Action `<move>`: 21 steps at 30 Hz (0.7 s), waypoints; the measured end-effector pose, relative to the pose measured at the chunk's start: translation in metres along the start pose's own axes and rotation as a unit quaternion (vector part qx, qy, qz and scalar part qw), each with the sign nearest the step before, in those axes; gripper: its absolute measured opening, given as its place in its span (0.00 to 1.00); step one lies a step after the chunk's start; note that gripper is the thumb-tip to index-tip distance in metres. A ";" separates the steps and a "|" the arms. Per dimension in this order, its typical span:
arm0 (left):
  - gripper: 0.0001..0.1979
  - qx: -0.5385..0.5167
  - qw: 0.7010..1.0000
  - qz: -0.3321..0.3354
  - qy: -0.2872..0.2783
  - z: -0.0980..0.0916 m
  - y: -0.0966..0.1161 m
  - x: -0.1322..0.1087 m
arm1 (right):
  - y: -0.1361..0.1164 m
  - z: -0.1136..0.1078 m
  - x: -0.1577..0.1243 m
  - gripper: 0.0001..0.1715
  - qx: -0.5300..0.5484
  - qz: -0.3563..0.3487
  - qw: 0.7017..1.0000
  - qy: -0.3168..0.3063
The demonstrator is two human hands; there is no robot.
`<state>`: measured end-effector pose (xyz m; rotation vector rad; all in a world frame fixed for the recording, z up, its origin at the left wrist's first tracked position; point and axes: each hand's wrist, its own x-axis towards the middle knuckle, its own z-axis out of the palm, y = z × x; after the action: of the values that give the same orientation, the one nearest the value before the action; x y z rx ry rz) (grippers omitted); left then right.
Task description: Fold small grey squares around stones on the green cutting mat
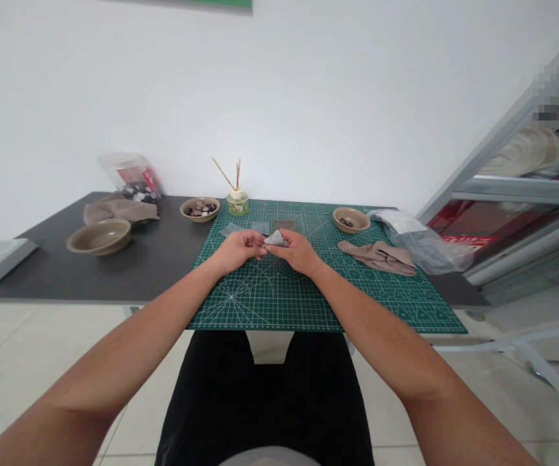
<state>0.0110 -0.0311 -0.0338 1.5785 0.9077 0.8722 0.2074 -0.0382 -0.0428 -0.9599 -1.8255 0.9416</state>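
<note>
Over the green cutting mat (303,310), my right hand (299,251) grips a small light grey folded piece (276,239), which could be cloth or sheet material. The thumb lies across it. My left hand (241,249) is closed in a pinch at the left edge of that piece. Whatever sits between the left fingertips is too small to make out. Just beyond my hands, flat squares lie on the mat: a blue-grey square (261,228) and a brown square (285,225). Another bluish sheet (231,228) is by my left hand.
At left are a tan bowl (99,238), a brown cloth (119,210), a clear container of stones (134,178) and a bowl of stones (200,210). A reed diffuser (237,201) stands at the back. Rightward are a bowl (352,221), a crumpled cloth (381,256) and a plastic bag (420,243).
</note>
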 end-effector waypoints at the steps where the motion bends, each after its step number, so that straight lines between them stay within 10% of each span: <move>1: 0.15 -0.003 1.000 0.000 0.002 0.000 0.000 0.000 | 0.000 0.000 0.000 0.16 -0.003 0.002 1.000 0.001; 21: 0.16 -0.017 0.999 0.014 0.024 -0.002 -0.010 0.003 | 0.003 0.001 0.002 0.18 -0.010 -0.009 1.000 -0.002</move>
<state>0.0094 -0.0256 -0.0425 1.5491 0.9026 0.9439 0.2064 -0.0354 -0.0449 -0.9530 -1.8473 0.9146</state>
